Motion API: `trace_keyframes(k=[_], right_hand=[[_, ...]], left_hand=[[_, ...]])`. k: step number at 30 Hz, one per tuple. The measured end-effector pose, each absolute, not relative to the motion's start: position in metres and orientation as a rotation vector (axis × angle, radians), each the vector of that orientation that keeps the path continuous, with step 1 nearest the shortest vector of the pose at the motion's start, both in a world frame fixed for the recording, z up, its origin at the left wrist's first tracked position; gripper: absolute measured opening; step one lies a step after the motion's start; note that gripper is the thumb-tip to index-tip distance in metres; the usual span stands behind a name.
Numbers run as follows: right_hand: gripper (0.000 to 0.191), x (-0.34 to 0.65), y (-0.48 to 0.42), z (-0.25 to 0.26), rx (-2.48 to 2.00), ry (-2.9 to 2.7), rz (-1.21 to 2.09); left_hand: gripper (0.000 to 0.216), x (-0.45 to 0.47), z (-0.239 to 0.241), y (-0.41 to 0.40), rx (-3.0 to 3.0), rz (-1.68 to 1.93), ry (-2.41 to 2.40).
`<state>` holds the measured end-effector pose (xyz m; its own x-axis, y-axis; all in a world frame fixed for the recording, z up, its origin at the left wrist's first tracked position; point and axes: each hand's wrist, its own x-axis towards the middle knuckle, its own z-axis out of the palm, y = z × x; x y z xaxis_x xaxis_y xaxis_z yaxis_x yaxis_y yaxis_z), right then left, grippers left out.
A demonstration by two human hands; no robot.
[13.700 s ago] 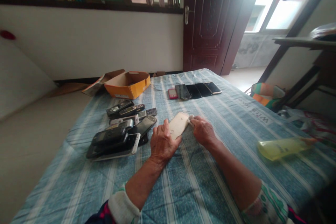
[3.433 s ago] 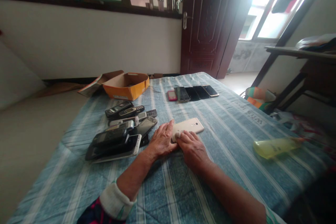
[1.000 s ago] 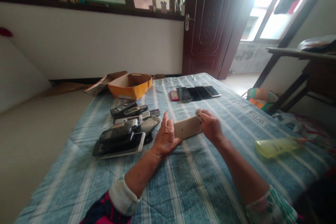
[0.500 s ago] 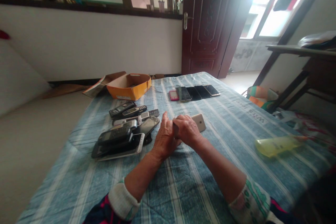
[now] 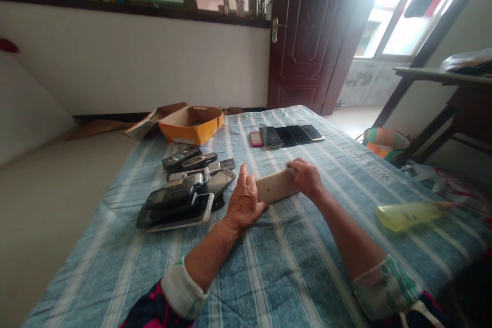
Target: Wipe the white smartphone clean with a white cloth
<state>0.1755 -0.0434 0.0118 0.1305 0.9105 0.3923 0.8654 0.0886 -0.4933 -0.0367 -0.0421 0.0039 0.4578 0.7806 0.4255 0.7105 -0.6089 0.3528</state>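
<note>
A gold-backed smartphone (image 5: 273, 187) is tilted up on its long edge above the blue striped cloth (image 5: 292, 261). My left hand (image 5: 243, 199) grips its left end, thumb behind, fingers closed round it. My right hand (image 5: 306, 176) is closed over the phone's top right end; a small pale wad seen in it earlier is hidden. Both forearms rest low over the cloth.
A heap of old phones (image 5: 184, 189) lies left of my hands. A row of several phones (image 5: 286, 136) lies farther back. An orange cardboard box (image 5: 192, 124) sits at the far left edge. A yellow-green bottle (image 5: 409, 214) lies on its side at right.
My right hand has slid from the phone's left part back to its right end. The phone stays tilted in my left hand, as one second ago.
</note>
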Motion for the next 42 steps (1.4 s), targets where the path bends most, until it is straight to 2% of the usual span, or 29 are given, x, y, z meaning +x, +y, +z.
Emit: trace_keyframes(k=[4,8,21,27,30,37,42], right_hand=[[0.026,0.183,-0.040,0.006,-1.718,-1.352,0.310],[0.028,0.181,-0.041,0.003,-1.666,-1.172,0.417],[0.032,0.170,-0.072,0.019,-2.234,-1.499,0.201],[0.050,0.164,-0.080,0.026,-2.351,-1.593,0.145],[0.054,0.166,-0.082,0.026,-2.354,-1.648,0.152],[0.051,0.178,-0.086,0.024,-2.306,-1.681,0.155],[0.041,0.187,-0.083,0.026,-2.235,-1.502,0.124]], left_hand=[[0.060,-0.037,0.004,-0.041,2.559,0.825,1.327],[0.060,-0.037,0.004,-0.041,2.552,0.815,1.332],[0.058,-0.035,0.009,-0.044,2.496,0.783,1.359],[0.058,-0.035,0.009,-0.043,2.469,0.764,1.365],[0.057,-0.036,0.009,-0.042,2.454,0.757,1.373],[0.055,-0.035,0.013,-0.043,2.395,0.663,1.414],[0.057,-0.036,0.014,-0.038,2.392,0.605,1.438]])
